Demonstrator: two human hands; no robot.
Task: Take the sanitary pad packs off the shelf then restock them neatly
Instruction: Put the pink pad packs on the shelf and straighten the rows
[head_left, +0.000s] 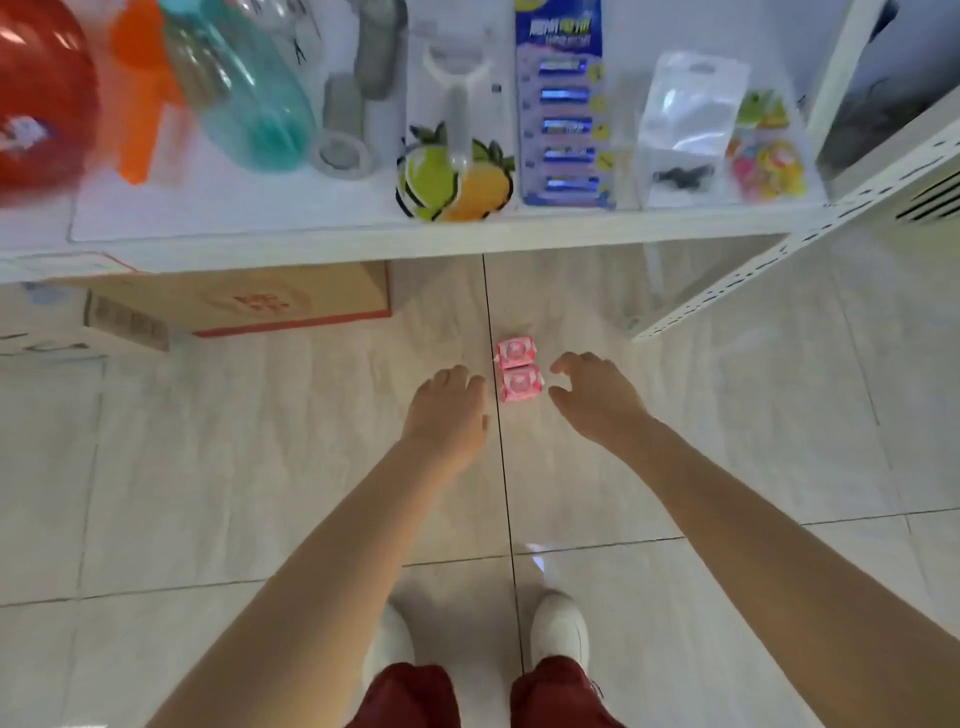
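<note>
Pink pad packs (518, 370) — pair lined away along floor (727, 457) | flanked closely by left grip (448, 410) and right grip (597, 397) | both spread, nothing held

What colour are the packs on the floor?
Pink and white packs, clearest in the head view.

In the frame centre, two small pink plastic pad packs (516, 369) lie touching on the pale tiled floor (260, 467), between the left hand (449, 410) and the right hand (597, 397), both with loose fingers.
</note>
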